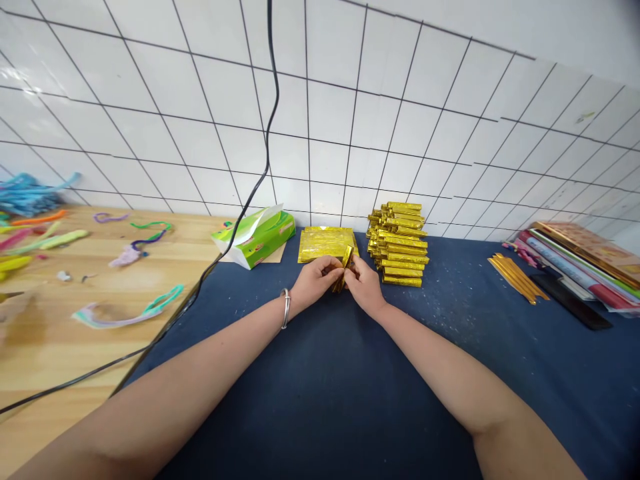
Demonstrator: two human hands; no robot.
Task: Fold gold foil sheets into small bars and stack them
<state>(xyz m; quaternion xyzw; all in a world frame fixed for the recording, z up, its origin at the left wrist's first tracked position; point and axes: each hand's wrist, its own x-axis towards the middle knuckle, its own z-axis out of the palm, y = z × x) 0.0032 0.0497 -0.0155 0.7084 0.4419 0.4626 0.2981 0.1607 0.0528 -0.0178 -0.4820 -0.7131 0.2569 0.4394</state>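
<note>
My left hand (318,283) and my right hand (363,283) meet over the dark blue cloth, fingers pinched on a folded strip of gold foil paper (347,256). The strip stands tilted upward between them, and its lower part is partly covered by my fingers. Just behind my hands lies a flat stack of gold foil sheets (325,241). To the right of it rises a pile of folded gold strips (403,247), stacked in rows. A silver bangle (285,309) circles my left wrist.
A green tissue box (260,235) stands left of the sheets. A black cable (269,120) hangs down and crosses the wooden table (165,267), where pipe cleaners (30,193) lie. Gold sticks (519,278), a black strip (570,301) and stacked books (585,260) are at right.
</note>
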